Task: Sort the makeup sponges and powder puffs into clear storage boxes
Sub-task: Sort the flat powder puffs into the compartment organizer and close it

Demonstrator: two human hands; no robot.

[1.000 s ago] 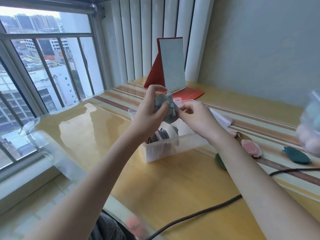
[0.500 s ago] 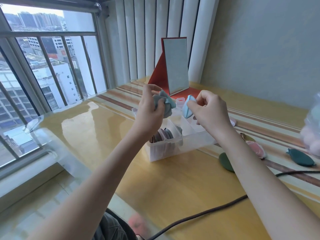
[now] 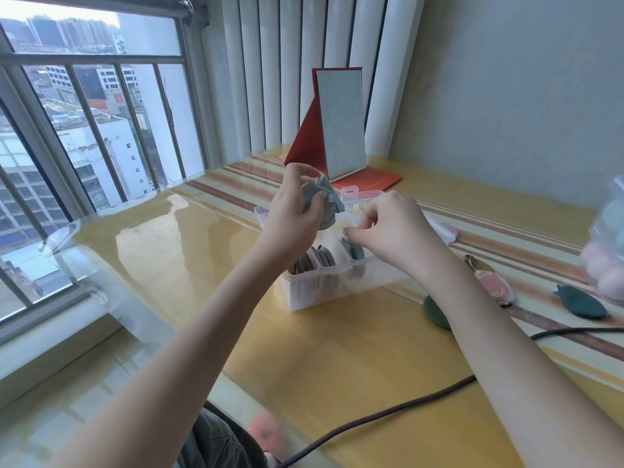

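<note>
The left hand (image 3: 297,211) is raised above the clear storage box (image 3: 337,282), its fingers (image 3: 322,197) curled around a small bunch of powder puffs (image 3: 326,206) in grey and pale blue-green, pinching them between thumb and fingertips. The right hand (image 3: 391,231) reaches down over the box's middle compartment, thumb and forefinger pressed together on the edge of a grey puff (image 3: 354,249) that stands on edge inside it; the other fingers are curled in.

The box sits on the yellow counter (image 3: 337,359) with its lid (image 3: 439,231) folded open to the far right. The near-left compartment holds several round puffs (image 3: 312,263), pink and dark, packed upright side by side.

To the right of the box, loose pieces lie on the striped part of the counter: a dark green puff (image 3: 435,314) partly hidden behind the right forearm, a pink puff (image 3: 496,287) beyond it, and a teardrop-shaped dark teal puff (image 3: 580,304) farther right. At the right edge stands a clear container of pink and pale blue sponges (image 3: 607,251), blurred.

A red folding mirror (image 3: 341,123) stands behind the box near the vertical blinds (image 3: 304,62). A dark cable (image 3: 371,417) runs across the counter's near side.
</note>
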